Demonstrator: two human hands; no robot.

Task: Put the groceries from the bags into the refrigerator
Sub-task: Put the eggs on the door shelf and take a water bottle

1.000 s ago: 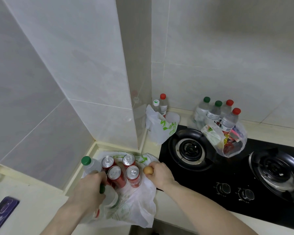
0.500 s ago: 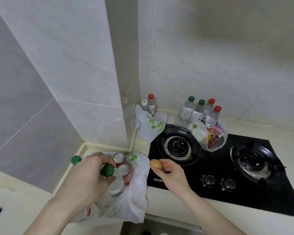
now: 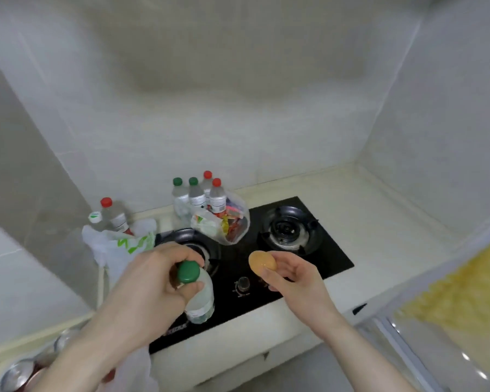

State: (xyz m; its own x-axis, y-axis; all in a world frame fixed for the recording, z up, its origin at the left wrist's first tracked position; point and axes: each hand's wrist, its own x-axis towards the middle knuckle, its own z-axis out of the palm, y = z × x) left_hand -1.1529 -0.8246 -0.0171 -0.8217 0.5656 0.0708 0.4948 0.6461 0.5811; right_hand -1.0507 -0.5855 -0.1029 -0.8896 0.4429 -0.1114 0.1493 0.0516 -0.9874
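White-tiled kitchen, black hob (image 3: 309,250) at centre. Left hand (image 3: 153,281) grips the stiff, likely heavy bottle (image 3: 198,292) by its neck; right hand (image 3: 292,275) pinches the fragile egg (image 3: 260,263) lightly at lower centre.

Soft even light, blurred, warped edges

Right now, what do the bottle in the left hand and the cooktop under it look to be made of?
Bottle: looks like thin clear plastic, see-through wall, with a glossy green plastic cap; the left hand grips its neck. Cooktop: probably black glass, smooth and dark; its burner rings look like metal.
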